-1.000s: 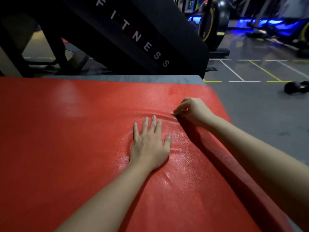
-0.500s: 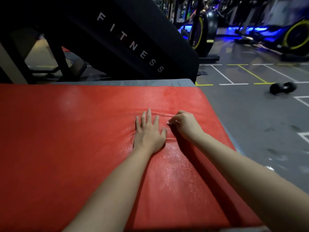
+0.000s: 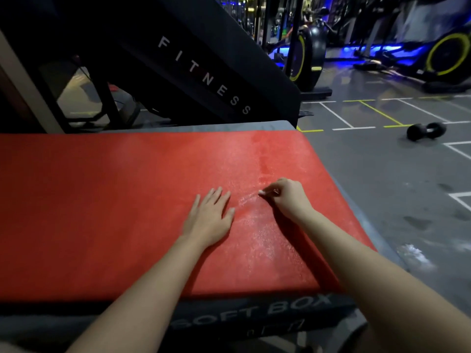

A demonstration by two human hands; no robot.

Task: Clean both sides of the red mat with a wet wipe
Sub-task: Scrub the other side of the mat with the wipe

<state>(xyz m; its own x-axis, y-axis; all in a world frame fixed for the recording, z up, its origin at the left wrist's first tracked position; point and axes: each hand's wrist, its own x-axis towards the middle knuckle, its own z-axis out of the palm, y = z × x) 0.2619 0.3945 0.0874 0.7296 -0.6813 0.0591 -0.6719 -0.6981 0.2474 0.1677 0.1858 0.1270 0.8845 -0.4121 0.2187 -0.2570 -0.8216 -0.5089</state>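
One red mat (image 3: 102, 200); two hands, left hand (image 3: 207, 220) and right hand (image 3: 288, 197); one wet wipe (image 3: 261, 192); one soft box (image 3: 254, 314); one dumbbell (image 3: 426, 131) at two o'clock; two yellow-rimmed flywheels (image 3: 307, 59) (image 3: 448, 54).

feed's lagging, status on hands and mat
Left hand flat on red mat. Right hand pinching small white bit, likely wipe, on mat. Wet sheen there. Nothing else on mat.

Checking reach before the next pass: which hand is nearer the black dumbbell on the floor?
Right. The right hand rests curled on the red mat toward its right edge, the side of the dumbbell; the left hand lies flat nearer the mat's middle.
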